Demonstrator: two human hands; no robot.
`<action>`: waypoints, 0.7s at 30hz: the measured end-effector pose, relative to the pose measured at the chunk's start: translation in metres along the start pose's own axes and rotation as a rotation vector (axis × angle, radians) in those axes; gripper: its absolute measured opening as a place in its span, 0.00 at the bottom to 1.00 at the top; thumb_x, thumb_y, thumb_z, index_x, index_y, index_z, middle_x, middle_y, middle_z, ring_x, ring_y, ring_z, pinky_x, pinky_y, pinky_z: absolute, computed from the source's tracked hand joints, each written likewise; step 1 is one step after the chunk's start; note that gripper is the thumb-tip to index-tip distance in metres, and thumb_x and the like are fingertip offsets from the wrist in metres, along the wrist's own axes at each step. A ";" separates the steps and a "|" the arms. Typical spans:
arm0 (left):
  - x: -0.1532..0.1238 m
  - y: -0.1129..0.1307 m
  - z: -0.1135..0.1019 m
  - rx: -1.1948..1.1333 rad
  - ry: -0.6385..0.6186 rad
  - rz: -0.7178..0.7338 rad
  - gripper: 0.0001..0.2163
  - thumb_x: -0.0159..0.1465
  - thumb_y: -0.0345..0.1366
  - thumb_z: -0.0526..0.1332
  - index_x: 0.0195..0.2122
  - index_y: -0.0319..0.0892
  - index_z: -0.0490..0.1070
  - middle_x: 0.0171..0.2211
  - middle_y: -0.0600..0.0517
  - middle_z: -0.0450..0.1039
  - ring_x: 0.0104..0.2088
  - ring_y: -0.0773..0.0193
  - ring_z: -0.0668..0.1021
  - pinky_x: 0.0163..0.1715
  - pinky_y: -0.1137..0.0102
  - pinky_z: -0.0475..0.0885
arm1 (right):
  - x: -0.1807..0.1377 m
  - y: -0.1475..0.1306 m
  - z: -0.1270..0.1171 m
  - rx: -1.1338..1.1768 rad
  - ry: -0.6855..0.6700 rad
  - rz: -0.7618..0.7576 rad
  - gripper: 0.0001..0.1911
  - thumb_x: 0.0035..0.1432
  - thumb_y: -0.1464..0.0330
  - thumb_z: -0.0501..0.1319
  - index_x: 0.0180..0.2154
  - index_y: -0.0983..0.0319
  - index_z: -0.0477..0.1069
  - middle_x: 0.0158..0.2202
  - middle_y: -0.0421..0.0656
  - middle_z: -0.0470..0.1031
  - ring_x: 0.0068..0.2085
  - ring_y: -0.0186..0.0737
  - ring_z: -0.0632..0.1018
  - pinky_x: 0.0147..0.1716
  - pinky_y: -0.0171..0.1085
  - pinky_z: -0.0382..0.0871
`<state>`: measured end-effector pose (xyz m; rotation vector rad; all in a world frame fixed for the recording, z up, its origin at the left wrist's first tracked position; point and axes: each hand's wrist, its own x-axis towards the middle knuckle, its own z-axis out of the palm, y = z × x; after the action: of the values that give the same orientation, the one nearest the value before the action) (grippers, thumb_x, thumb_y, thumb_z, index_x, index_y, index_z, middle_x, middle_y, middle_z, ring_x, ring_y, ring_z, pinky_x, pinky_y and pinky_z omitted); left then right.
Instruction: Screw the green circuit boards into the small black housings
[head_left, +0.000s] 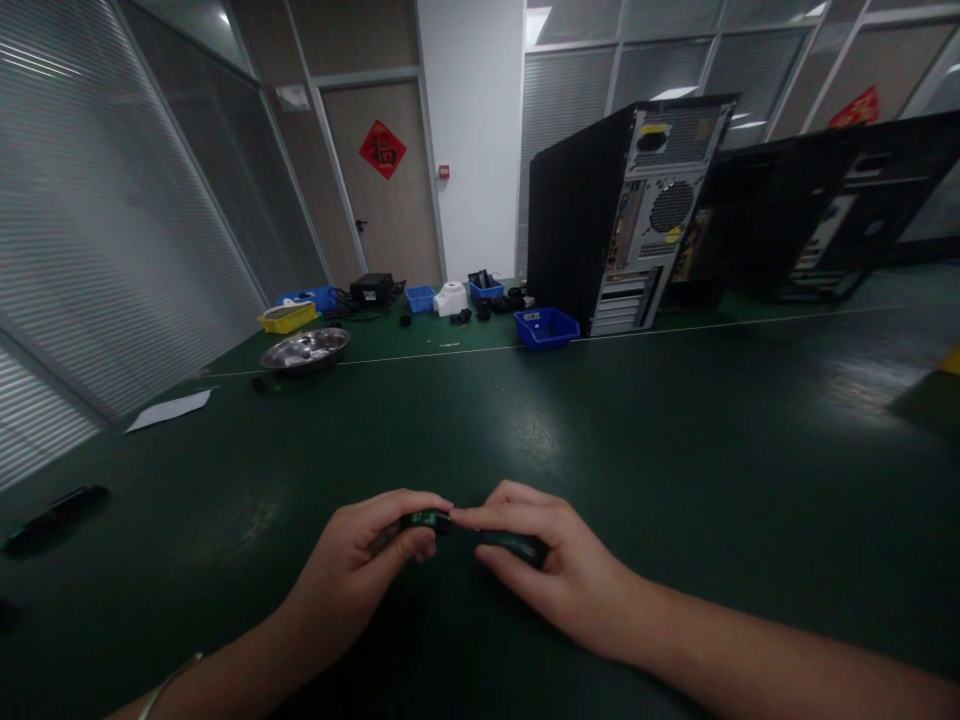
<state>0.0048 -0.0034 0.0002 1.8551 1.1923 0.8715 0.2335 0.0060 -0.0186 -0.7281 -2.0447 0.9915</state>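
Note:
My left hand [367, 555] and my right hand [544, 560] meet low over the dark green table [675, 440], near its front edge. Between them they pinch a small dark, narrow part [429, 519] with a green face, perhaps a memory module. The left thumb and forefinger close on its left end. My right hand's fingers curl round its dark right end [517, 545], index fingertip touching the left one. Most of the part is hidden by the fingers.
A black computer tower [622, 215] stands at the back with its rear panel showing, another dark case [817, 215] to its right. A blue bin [546, 327], a steel bowl [305, 350], yellow and blue trays, a white paper [169, 410] and a black pen-like tool [56, 515] lie around.

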 end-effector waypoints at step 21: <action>0.000 -0.003 0.003 -0.177 -0.042 -0.114 0.11 0.64 0.34 0.61 0.46 0.41 0.77 0.30 0.50 0.77 0.32 0.59 0.77 0.34 0.69 0.71 | 0.002 -0.001 0.000 0.026 0.018 -0.024 0.17 0.62 0.75 0.61 0.53 0.62 0.75 0.38 0.46 0.74 0.38 0.40 0.75 0.36 0.38 0.68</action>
<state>0.0060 -0.0028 -0.0036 1.6398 1.1446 0.8427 0.2320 0.0069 -0.0169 -0.6948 -2.0172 0.9927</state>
